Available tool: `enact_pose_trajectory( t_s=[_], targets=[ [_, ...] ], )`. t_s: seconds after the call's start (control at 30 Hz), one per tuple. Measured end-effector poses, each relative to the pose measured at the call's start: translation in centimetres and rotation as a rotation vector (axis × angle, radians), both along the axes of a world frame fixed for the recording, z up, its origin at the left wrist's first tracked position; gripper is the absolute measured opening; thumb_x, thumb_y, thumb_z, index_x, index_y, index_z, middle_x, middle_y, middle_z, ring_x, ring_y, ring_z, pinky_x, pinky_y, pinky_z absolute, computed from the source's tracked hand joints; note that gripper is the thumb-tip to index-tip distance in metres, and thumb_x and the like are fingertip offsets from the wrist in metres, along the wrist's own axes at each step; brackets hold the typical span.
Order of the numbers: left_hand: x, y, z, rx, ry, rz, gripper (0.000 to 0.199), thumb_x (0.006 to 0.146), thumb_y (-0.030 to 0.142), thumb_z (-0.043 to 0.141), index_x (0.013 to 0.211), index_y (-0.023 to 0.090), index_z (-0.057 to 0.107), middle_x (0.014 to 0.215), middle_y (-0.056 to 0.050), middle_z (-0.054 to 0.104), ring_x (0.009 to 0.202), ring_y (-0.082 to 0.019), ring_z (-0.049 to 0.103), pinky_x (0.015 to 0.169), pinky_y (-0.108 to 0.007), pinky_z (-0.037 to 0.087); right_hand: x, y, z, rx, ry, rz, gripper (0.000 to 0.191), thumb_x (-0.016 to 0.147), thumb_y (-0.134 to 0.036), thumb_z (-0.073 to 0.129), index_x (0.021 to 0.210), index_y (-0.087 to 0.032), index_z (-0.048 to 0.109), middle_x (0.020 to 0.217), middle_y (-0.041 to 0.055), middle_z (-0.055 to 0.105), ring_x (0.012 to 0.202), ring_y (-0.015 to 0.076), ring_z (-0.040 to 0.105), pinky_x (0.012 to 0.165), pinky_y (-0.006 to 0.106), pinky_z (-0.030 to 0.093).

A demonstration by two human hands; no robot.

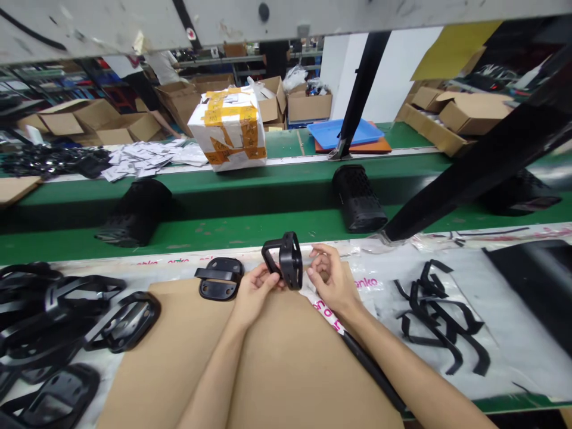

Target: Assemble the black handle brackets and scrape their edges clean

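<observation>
Head view: the left hand (pixel 255 290) pinches a smooth, rounded black bracket (pixel 291 261) upright above flat brown cardboard (pixel 268 351); the right hand (pixel 331 280), fingers curled, hovers just beside it. Whether those fingertips grip anything is unclear; the cardboard's near edge is cut off.

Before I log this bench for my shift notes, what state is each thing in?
Left hand: holding a handle piece, plate on edge
Right hand: beside it, fingers curled
Second handle piece: plate flat, handle up
Cardboard sheet: lying flat
Black strips: bent, loosely heaped
White box: taped shut
Brown box: open
</observation>
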State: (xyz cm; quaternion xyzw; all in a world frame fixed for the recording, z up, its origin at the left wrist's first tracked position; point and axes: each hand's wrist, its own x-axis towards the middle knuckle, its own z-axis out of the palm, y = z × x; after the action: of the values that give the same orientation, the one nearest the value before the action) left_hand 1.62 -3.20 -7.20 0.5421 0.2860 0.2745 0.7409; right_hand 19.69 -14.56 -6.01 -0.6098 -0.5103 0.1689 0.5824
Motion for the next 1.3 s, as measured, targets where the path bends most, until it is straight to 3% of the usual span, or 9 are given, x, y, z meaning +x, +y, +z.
enact_pose_trajectory(
  t_s=[0.1,0.17,0.3,0.47,0.9,1.13,1.3],
  targets=[
    [0.4,0.2,0.1,0.075,0.054,0.139,0.041,0.081,0.046,0.080,0.106,0.014,0.073,0.090,-0.007,0.075,0.074,-0.016,0.068,0.072,-0.027,0.056,-0.2,0.1,-0.1,-0.013,-0.074,0.064,0.018,0.094,-0.015,0.058,0.109,-0.022,0.062,0.092,0.0019,0.055,0.072,0.0143,0.054,0.063,0.027,0.045],
    [0.5,0.1,0.0,0.086,0.073,0.157,0.042,0.079,0.046,0.081,0.106,0.014,0.074,0.095,-0.008,0.076,0.076,-0.017,0.068,0.073,-0.028,0.057,-0.3,0.0,0.0,-0.027,-0.121,0.119,0.021,0.090,-0.009,0.056,0.103,-0.021,0.067,0.089,0.0015,0.057,0.074,0.0150,0.054,0.067,0.028,0.044],
    [0.4,0.2,-0.3,0.075,0.072,0.119,0.039,0.080,0.043,0.082,0.106,0.014,0.074,0.090,-0.007,0.076,0.076,-0.016,0.068,0.077,-0.027,0.056,-0.3,0.1,0.2,-0.041,-0.162,0.165,0.032,0.086,-0.006,0.057,0.111,-0.021,0.071,0.099,0.0045,0.060,0.086,0.0174,0.059,0.075,0.029,0.046],
    [0.1,0.3,-0.5,0.021,0.009,0.088,0.035,0.080,0.040,0.083,0.103,0.015,0.075,0.089,-0.007,0.076,0.074,-0.014,0.068,0.077,-0.025,0.055,-0.2,0.0,0.0,-0.031,-0.161,0.185,0.035,0.096,-0.012,0.054,0.125,-0.023,0.071,0.102,0.0057,0.059,0.088,0.0170,0.059,0.074,0.028,0.047],
    [1.2,-0.7,0.6,-0.184,-0.158,0.107,0.038,0.074,0.038,0.089,0.099,0.015,0.074,0.084,-0.003,0.072,0.066,-0.010,0.063,0.070,-0.022,0.053,-0.5,-0.1,0.0,-0.120,-0.035,0.160,0.032,0.100,-0.018,0.057,0.127,-0.025,0.073,0.077,-0.0009,0.058,0.068,0.0147,0.053,0.064,0.027,0.039],
    [2.0,-0.8,0.0,-0.018,-0.074,0.139,0.039,0.081,0.041,0.082,0.106,0.014,0.070,0.094,-0.008,0.076,0.080,-0.018,0.071,0.080,-0.030,0.057,-0.3,-0.2,-0.3,-0.059,0.042,0.157,0.034,0.095,-0.026,0.061,0.128,-0.024,0.069,0.095,0.0039,0.057,0.073,0.0155,0.053,0.062,0.027,0.041],
    [2.0,-1.0,0.0,0.013,-0.071,0.160,0.040,0.079,0.039,0.083,0.107,0.015,0.071,0.105,-0.011,0.077,0.095,-0.021,0.072,0.088,-0.032,0.057,-0.2,-0.1,0.1,-0.065,0.211,0.093,0.036,0.101,-0.043,0.053,0.130,-0.022,0.050,0.093,0.0029,0.060,0.069,0.0156,0.056,0.064,0.028,0.047]
  ],
)
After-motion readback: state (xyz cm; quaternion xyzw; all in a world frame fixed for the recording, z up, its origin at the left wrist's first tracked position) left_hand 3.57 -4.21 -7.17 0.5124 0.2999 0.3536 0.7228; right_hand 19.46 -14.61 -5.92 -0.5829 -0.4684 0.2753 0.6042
